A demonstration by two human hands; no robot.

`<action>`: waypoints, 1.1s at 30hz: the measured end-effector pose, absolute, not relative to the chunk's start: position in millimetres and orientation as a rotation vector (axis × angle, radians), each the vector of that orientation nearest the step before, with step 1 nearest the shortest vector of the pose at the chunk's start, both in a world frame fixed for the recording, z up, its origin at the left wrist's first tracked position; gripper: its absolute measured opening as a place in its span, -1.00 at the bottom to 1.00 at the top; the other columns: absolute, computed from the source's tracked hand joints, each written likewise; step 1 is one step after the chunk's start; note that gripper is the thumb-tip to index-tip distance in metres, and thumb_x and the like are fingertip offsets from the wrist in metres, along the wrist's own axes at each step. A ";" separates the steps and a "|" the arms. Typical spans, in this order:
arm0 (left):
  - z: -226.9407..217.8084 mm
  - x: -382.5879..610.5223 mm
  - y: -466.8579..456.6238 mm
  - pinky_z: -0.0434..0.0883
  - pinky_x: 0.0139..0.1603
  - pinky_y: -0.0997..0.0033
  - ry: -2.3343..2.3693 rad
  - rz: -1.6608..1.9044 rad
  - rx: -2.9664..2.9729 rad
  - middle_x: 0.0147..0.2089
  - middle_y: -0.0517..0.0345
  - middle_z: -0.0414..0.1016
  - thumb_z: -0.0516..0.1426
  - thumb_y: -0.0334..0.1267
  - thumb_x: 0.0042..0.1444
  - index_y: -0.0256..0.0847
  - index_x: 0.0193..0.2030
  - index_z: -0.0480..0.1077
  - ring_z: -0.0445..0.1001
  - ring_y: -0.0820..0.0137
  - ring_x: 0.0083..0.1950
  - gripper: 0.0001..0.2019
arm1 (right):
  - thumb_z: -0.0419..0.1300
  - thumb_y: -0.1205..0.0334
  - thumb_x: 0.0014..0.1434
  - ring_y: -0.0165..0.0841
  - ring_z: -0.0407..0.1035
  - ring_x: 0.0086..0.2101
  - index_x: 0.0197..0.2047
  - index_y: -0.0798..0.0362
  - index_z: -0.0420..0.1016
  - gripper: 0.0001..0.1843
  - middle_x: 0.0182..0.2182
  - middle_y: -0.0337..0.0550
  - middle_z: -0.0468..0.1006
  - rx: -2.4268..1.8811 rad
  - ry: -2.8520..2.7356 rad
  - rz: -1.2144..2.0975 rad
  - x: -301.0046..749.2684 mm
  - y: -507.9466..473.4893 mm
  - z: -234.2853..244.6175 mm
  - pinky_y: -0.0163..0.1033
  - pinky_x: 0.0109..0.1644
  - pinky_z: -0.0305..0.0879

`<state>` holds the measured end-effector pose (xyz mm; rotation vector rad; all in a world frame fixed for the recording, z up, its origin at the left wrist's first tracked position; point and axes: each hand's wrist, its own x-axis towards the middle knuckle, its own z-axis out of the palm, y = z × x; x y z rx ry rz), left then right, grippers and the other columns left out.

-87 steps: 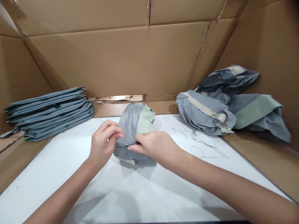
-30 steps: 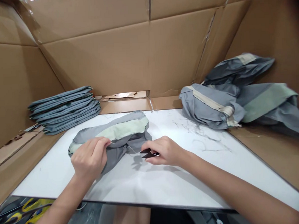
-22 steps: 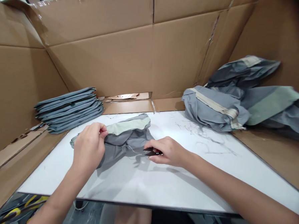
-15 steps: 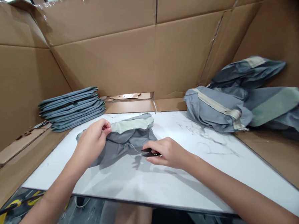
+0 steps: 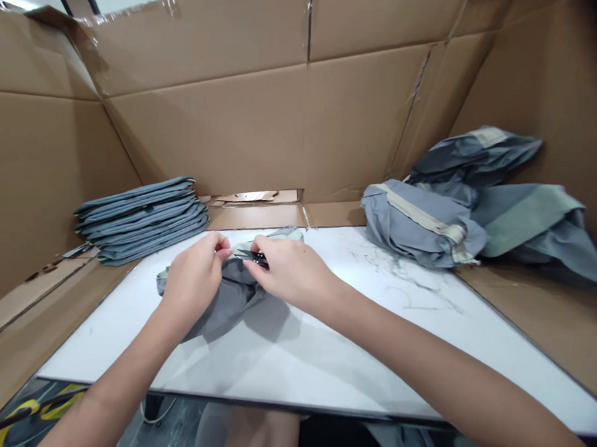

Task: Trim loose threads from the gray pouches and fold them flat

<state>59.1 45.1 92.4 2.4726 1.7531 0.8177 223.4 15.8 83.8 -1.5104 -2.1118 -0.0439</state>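
A grey fabric piece with a pale green band (image 5: 225, 304) lies bunched on the white table (image 5: 336, 368). My left hand (image 5: 195, 272) pinches it at the band, fingers closed on the cloth. In my right hand (image 5: 291, 267) are small black thread snips (image 5: 255, 258), their blades pointing left toward my left fingertips. The tips are close to the pinched spot; whether they touch the cloth or a thread I cannot make out. My right hand covers the right part of the fabric.
On the left, a stack of folded grey-blue fabric pieces (image 5: 143, 221) stands by the cardboard wall (image 5: 208, 135). Loose grey fabric pieces with pale bands (image 5: 423, 223) are heaped on the right. Cardboard walls close in the back and both sides.
My right hand has moved left and up with the snips, from beside the fabric to close by my left fingertips. The loose white thread seen earlier no longer shows. My left hand keeps its pinch.
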 end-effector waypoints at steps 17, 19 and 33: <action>69.0 62.9 43.5 0.09 -0.39 0.46 1.771 0.921 2.618 -0.42 0.27 0.41 -0.06 -0.36 0.16 -0.14 -0.35 0.25 0.40 0.40 -0.32 -0.88 | 0.12 0.11 0.06 -0.44 0.27 -0.46 -0.44 0.05 0.37 -0.82 -0.46 -0.27 0.47 -1.466 -1.987 0.553 236.3 28.4 84.3 -0.35 -0.43 0.03; 68.1 63.4 43.7 0.09 -0.39 0.46 1.774 0.912 2.627 -0.42 0.28 0.42 -0.06 -0.36 0.16 -0.14 -0.35 0.26 0.40 0.40 -0.33 -0.88 | 0.13 0.14 0.06 -0.45 0.27 -0.46 -0.45 0.06 0.38 -0.83 -0.46 -0.26 0.47 -1.454 -1.986 0.558 236.3 28.9 83.3 -0.34 -0.41 0.04; 101.6 66.4 69.1 0.11 -0.40 0.44 1.808 0.930 2.612 -0.36 0.20 0.47 -0.07 -0.37 0.14 -0.14 -0.30 0.31 0.45 0.34 -0.27 -0.84 | 0.13 0.14 0.11 -0.44 0.29 -0.49 -0.27 0.04 0.39 -0.84 -0.49 -0.26 0.47 -1.434 -1.953 0.264 234.3 18.2 87.4 -0.36 -0.41 0.07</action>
